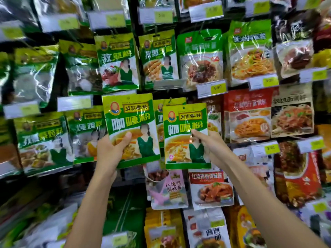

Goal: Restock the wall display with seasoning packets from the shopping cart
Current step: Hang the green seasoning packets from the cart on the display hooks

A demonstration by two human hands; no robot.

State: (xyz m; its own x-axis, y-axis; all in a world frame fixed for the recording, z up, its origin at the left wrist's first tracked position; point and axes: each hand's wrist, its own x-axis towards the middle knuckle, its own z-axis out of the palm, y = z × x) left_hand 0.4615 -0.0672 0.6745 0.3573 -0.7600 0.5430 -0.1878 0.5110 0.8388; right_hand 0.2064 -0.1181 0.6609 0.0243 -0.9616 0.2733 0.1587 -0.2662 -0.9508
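1. Before a wall display (134, 24) of hanging pouches, the left hand (109, 151) grips a flat, glossy green-and-yellow packet (130, 120), thumb on its front.
2. Just right, the right hand (209, 145) pinches a matching second packet (182, 140) at its edge.
3. Behind both hangs a like pouch (158, 113), partly hidden, amid crinkly pouches and yellow price tags (212, 88).

Just the one head cam on my feed, wide-angle, pointed straight ahead at the wall display (134, 33), close enough that it fills everything.
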